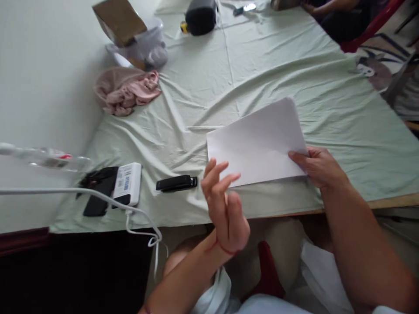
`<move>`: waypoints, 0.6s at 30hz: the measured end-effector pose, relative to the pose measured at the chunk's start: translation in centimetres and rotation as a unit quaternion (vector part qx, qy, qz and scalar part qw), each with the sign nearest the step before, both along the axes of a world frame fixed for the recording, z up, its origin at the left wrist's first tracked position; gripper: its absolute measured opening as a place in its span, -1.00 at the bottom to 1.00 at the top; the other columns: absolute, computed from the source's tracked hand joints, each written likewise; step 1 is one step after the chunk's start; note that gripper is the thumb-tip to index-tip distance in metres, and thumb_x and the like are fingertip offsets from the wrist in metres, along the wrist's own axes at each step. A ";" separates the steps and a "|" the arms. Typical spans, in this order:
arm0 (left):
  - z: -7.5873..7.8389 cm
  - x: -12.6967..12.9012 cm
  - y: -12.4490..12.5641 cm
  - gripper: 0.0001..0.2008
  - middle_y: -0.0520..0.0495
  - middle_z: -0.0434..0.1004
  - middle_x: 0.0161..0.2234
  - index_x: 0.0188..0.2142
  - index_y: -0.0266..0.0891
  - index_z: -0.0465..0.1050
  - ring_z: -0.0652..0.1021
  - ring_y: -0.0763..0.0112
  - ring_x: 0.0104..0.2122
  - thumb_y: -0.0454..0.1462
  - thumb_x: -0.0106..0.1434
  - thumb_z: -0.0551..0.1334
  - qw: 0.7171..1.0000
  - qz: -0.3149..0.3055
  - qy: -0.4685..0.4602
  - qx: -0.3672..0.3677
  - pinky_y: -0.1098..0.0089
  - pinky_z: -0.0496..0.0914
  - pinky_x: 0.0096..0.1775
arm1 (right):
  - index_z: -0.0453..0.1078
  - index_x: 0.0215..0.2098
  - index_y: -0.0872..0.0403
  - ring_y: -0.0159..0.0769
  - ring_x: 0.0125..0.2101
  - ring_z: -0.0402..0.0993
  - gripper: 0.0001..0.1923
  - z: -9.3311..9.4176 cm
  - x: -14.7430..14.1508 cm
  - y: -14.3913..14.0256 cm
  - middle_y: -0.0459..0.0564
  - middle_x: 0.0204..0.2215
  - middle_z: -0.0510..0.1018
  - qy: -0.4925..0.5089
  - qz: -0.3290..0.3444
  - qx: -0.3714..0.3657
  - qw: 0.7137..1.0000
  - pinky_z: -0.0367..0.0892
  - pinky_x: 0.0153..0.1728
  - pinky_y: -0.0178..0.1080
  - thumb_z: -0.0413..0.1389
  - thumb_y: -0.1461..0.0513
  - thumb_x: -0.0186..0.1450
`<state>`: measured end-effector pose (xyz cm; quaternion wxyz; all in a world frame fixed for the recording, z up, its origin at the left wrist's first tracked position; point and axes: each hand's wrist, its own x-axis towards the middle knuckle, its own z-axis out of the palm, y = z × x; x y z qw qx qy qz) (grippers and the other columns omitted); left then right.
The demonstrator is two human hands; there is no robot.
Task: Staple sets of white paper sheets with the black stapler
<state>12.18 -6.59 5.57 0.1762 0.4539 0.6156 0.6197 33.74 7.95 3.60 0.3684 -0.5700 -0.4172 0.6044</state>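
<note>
A white sheet of paper (255, 141), perhaps more than one layer, is held tilted above the near part of the table. My right hand (319, 165) grips its right edge, thumb on top and fingers underneath. In front of the paper's lower left corner is my left hand (225, 209), palm turned up, fingers spread and slightly curled, with nothing in it. Whether it touches the paper I cannot tell. A black stapler (176, 183) lies on the cloth to the left of my left hand.
A white box-shaped device (128, 183) with a white cable (98, 194) lies at left beside dark items. Further back are a clear bottle (59, 159), pink cloth (127, 91), cardboard box (119, 22) and black case (201, 17). Another person's arm (334, 6) shows at top right.
</note>
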 end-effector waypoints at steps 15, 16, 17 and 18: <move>-3.4 -4.1 7.2 -0.58 -0.23 0.56 0.23 0.06 -0.13 0.48 0.50 0.03 0.31 -0.20 0.21 0.41 0.928 -0.015 -0.335 -0.161 0.10 0.41 0.28 | 0.67 -0.45 0.06 -0.33 -0.51 0.55 -0.59 1.2 3.7 0.8 -0.05 -0.43 0.73 0.007 -0.161 -0.043 0.986 0.51 -0.52 -0.34 0.61 0.27 -0.28; -3.5 -4.1 7.2 -0.56 -0.24 0.62 0.15 0.04 -0.16 0.50 0.55 0.00 0.26 -0.20 0.16 0.44 0.926 -0.044 -0.335 -0.168 0.08 0.45 0.24 | 0.67 -0.46 0.07 -0.34 -0.51 0.55 -0.60 1.1 3.7 0.8 -0.05 -0.43 0.72 0.011 -0.160 -0.039 0.986 0.50 -0.52 -0.35 0.61 0.28 -0.28; -3.7 -4.2 7.3 -0.55 -0.22 0.69 0.05 0.00 -0.19 0.53 0.60 -0.01 0.19 -0.19 0.12 0.47 0.925 -0.070 -0.332 -0.171 0.08 0.49 0.20 | 0.66 -0.46 0.07 -0.35 -0.51 0.54 -0.61 1.1 3.7 0.7 -0.05 -0.44 0.72 0.016 -0.158 -0.035 0.987 0.49 -0.52 -0.35 0.61 0.28 -0.26; -3.8 -4.2 7.3 -0.55 -0.19 0.73 -0.06 -0.04 -0.21 0.54 0.65 -0.01 0.11 -0.18 0.08 0.50 0.925 -0.088 -0.329 -0.171 0.08 0.53 0.13 | 0.66 -0.46 0.07 -0.36 -0.52 0.54 -0.63 1.0 3.6 0.7 -0.06 -0.45 0.72 0.021 -0.153 -0.031 0.987 0.48 -0.52 -0.36 0.60 0.28 -0.24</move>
